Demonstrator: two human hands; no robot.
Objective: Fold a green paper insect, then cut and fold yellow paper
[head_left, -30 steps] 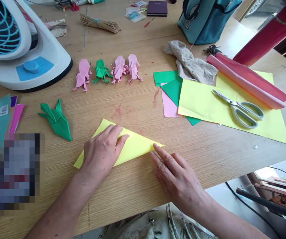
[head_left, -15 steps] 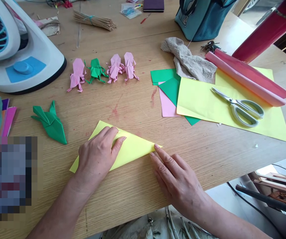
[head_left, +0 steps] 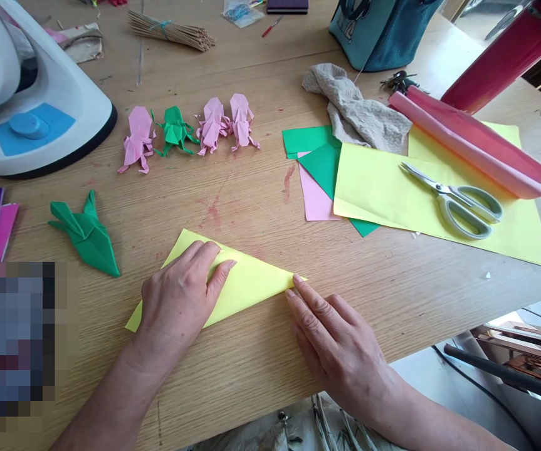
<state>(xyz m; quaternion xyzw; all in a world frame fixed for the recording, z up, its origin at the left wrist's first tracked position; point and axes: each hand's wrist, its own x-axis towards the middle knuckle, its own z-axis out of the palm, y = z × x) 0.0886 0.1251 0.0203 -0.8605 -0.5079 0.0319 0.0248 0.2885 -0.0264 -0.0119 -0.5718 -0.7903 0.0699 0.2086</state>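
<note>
A yellow sheet of paper [head_left: 246,282], folded into a long triangle, lies flat on the wooden table. My left hand [head_left: 176,288] rests on its wide left part, fingers bent and pressing it down, with the thumb lying over the paper. At the narrow right tip, the stretched fingers of my right hand [head_left: 331,332] touch the edge with their fingertips. To the left lies a green folded paper shape [head_left: 86,235] with two pointed ends. Behind it stand three folded pink paper figures [head_left: 138,138] and a green one [head_left: 175,130] with thin legs.
On the right, scissors [head_left: 458,197] lie on yellow sheets [head_left: 373,188] beside green paper [head_left: 321,163], a grey cloth [head_left: 364,116] and a pink roll [head_left: 467,141]. A fan [head_left: 63,125] stands at left. Farther back are a bundle of sticks [head_left: 171,31] and a blue bag [head_left: 383,31].
The view has shifted slightly, so the table items sit a little farther left. Both hands keep nearly the same places on the yellow paper.
</note>
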